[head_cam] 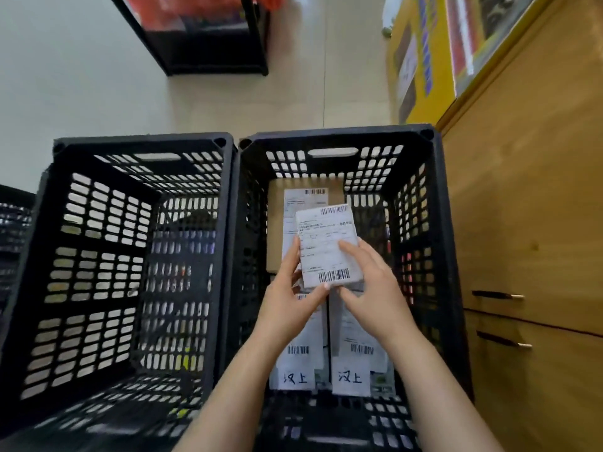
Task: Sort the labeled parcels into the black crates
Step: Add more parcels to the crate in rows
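Our left hand (290, 290) and right hand (372, 288) clamp their grip on a white labeled parcel (328, 246), pinching its near end from either side, label up. We hold it over the right black crate (339, 136), above two white parcels (295, 340) and a brown box (275, 230) lying inside. The left black crate (143, 143) stands just beside.

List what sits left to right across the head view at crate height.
Sliver of a black perforated crate at the edge → empty black perforated plastic crate → second black perforated plastic crate holding labeled parcels → light wooden cabinet with dark drawer handles.
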Action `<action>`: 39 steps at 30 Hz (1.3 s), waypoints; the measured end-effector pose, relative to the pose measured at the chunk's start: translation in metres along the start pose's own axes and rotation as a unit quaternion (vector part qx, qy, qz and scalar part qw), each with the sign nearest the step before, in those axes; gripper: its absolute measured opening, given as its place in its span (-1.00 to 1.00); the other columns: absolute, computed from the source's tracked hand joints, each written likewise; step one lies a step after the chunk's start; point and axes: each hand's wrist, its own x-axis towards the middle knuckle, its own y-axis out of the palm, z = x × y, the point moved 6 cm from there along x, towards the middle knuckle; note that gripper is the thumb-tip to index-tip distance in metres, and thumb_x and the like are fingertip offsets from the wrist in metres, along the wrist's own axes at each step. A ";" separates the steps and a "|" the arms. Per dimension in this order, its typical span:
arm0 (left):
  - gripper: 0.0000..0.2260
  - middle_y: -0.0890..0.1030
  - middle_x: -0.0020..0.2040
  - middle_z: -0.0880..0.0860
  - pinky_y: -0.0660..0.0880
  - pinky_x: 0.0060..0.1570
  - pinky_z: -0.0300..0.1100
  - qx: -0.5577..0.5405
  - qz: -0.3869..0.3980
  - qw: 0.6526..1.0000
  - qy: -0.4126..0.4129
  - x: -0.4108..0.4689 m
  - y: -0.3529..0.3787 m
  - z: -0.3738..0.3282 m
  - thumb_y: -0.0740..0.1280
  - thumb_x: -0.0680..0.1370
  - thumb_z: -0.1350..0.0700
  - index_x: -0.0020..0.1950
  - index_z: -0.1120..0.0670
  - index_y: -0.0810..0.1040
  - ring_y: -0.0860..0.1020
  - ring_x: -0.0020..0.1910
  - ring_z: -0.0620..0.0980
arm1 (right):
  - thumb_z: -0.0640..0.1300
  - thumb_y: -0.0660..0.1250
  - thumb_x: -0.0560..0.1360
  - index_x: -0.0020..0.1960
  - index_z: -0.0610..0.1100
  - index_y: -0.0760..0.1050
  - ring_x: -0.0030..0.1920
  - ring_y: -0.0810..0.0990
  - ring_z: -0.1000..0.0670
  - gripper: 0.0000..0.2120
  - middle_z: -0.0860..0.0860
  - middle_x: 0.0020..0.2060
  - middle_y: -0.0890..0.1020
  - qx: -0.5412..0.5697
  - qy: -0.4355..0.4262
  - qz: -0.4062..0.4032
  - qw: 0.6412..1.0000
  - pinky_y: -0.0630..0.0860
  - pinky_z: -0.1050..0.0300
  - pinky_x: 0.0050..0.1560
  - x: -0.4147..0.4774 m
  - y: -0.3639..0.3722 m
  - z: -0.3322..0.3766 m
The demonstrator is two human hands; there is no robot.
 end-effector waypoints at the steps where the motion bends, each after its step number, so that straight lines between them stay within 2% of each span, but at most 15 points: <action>1: -0.20 0.43 0.36 -0.31 0.52 0.06 -0.33 -0.005 -0.002 1.000 -0.004 0.005 0.001 0.007 0.46 0.50 0.06 0.54 -0.29 0.03 0.44 0.31 -0.27 | -0.15 0.40 0.48 0.46 0.19 0.28 0.47 0.18 0.10 -0.36 0.15 0.51 0.20 -0.004 -0.004 0.006 1.000 0.32 0.03 0.41 0.006 0.005 -0.004; 5: -0.21 0.41 0.29 -0.39 0.52 -0.05 -0.37 -0.021 -0.010 1.000 -0.017 0.015 0.003 0.022 0.44 0.51 0.07 0.55 -0.26 0.02 0.41 0.30 -0.33 | -0.21 0.40 0.47 0.47 0.12 0.30 0.49 0.16 0.09 -0.36 0.12 0.51 0.20 -0.018 -0.004 0.027 0.999 0.29 0.02 0.44 0.024 0.017 -0.015; 7: -0.25 0.39 0.23 -0.47 0.49 -0.11 -0.43 -0.020 -0.011 0.999 -0.027 0.018 0.004 0.025 0.42 0.53 0.09 0.54 -0.26 0.04 0.40 0.27 -0.39 | -0.25 0.38 0.48 0.47 0.11 0.30 0.51 0.14 0.07 -0.36 0.10 0.53 0.18 -0.033 0.006 0.031 0.999 0.24 0.13 0.42 0.028 0.019 -0.019; 9: -0.32 0.39 0.20 -0.48 0.45 -0.12 -0.48 -0.006 0.000 0.999 -0.041 0.020 0.005 0.028 0.39 0.55 0.08 0.52 -0.27 0.08 0.40 0.26 -0.40 | -0.27 0.37 0.49 0.47 0.11 0.30 0.50 0.14 0.06 -0.37 0.09 0.54 0.15 -0.063 0.015 0.030 0.997 0.20 0.27 0.30 0.030 0.018 -0.020; 12: -0.33 0.41 0.37 -0.26 0.37 -0.01 -0.45 0.043 0.010 0.998 -0.052 0.022 0.006 0.026 0.37 0.56 0.00 0.56 -0.17 0.08 0.38 0.33 -0.27 | -0.27 0.36 0.50 0.46 0.12 0.30 0.50 0.15 0.03 -0.38 0.08 0.55 0.11 -0.081 0.028 0.021 0.996 0.24 0.26 0.23 0.030 0.016 -0.019; 15: -0.34 0.15 0.55 -0.12 0.17 0.28 -0.34 0.159 -0.023 0.987 -0.008 0.028 -0.003 0.010 0.34 0.57 0.00 0.57 -0.09 0.07 0.18 0.48 -0.17 | -0.23 0.34 0.49 0.49 0.13 0.25 0.51 0.06 0.04 -0.36 0.08 0.56 0.02 -0.094 0.048 0.013 0.994 0.23 0.22 0.24 0.024 0.017 -0.017; 18: -0.31 -0.07 0.60 -0.09 0.06 0.44 -0.15 0.251 -0.024 0.966 0.047 0.043 -0.012 -0.004 0.33 0.57 0.00 0.58 -0.09 0.01 0.00 0.55 -0.11 | -0.07 0.42 0.46 0.51 0.17 0.17 0.49 -0.01 0.05 -0.28 0.11 0.56 -0.08 -0.103 0.070 -0.001 0.992 0.32 0.07 0.31 0.014 0.021 -0.017; 22: -0.29 -0.06 0.60 -0.02 -0.01 0.53 0.03 0.328 0.018 0.941 0.082 0.072 -0.017 -0.012 0.35 0.56 0.00 0.59 -0.06 0.02 -0.05 0.57 -0.04 | 0.16 0.49 0.38 0.53 0.25 0.05 0.51 0.03 -0.05 -0.13 0.10 0.55 -0.17 -0.095 0.102 -0.010 0.990 0.32 -0.02 0.34 0.009 0.032 -0.019; 25: -0.31 0.06 0.59 -0.02 0.03 0.52 0.07 0.344 0.033 0.935 0.082 0.083 -0.016 -0.012 0.36 0.55 -0.02 0.58 -0.06 0.06 0.04 0.56 -0.03 | 0.14 0.49 0.39 0.53 0.24 0.04 0.49 0.13 -0.07 -0.13 0.10 0.55 -0.20 -0.099 0.101 -0.026 0.990 0.40 0.04 0.24 0.013 0.033 -0.017; 29: -0.32 0.30 0.46 -0.02 0.30 0.40 0.01 0.328 -0.016 0.942 0.071 0.079 -0.023 -0.008 0.38 0.52 -0.03 0.56 -0.02 0.14 0.30 0.41 -0.03 | -0.03 0.48 0.43 0.55 0.19 0.05 0.50 0.14 0.01 -0.14 0.11 0.55 -0.23 -0.077 0.090 -0.041 0.992 0.40 0.17 0.17 0.015 0.027 -0.017; 31: -0.30 0.31 0.42 0.00 0.33 0.35 -0.03 0.331 -0.030 0.942 0.050 0.073 -0.026 -0.003 0.38 0.52 -0.05 0.56 -0.01 0.10 0.31 0.39 -0.02 | -0.14 0.42 0.47 0.54 0.15 0.08 0.48 0.16 0.07 -0.21 0.12 0.55 -0.20 -0.066 0.090 -0.050 0.992 0.32 0.35 0.10 0.014 0.023 -0.018; 33: -0.25 0.28 0.45 0.01 0.32 0.33 -0.05 0.323 -0.027 0.945 0.040 0.068 -0.024 0.001 0.38 0.52 -0.08 0.58 -0.01 0.04 0.28 0.42 -0.02 | -0.21 0.35 0.52 0.54 0.13 0.09 0.43 0.19 0.10 -0.27 0.11 0.56 -0.13 -0.043 0.111 -0.049 0.992 0.33 0.46 -0.06 0.013 0.019 -0.020; 35: -0.23 0.18 0.53 -0.01 0.28 0.35 -0.11 0.308 -0.015 0.950 0.044 0.063 -0.019 0.003 0.37 0.53 -0.08 0.60 -0.04 -0.03 0.20 0.48 -0.03 | -0.23 0.30 0.54 0.55 0.14 0.07 0.44 0.21 0.07 -0.30 0.09 0.56 -0.04 -0.025 0.122 -0.037 0.992 0.31 0.40 0.01 0.014 0.019 -0.023; 37: -0.23 0.09 0.58 -0.04 0.22 0.28 -0.24 0.294 -0.006 0.955 0.049 0.060 -0.012 0.002 0.36 0.55 -0.06 0.60 -0.05 -0.05 0.13 0.52 -0.07 | -0.22 0.28 0.55 0.56 0.14 0.06 0.41 0.25 0.08 -0.31 0.08 0.55 0.05 -0.013 0.111 -0.029 0.993 0.27 0.31 0.08 0.016 0.021 -0.022; 39: -0.26 0.10 0.57 -0.07 0.18 0.21 -0.32 0.279 -0.012 0.959 0.055 0.058 -0.009 0.000 0.36 0.55 -0.04 0.59 -0.04 -0.02 0.14 0.51 -0.13 | -0.22 0.27 0.56 0.55 0.13 0.07 0.32 0.31 0.16 -0.32 0.09 0.53 0.11 -0.004 0.098 -0.030 0.995 0.31 0.32 0.07 0.018 0.022 -0.021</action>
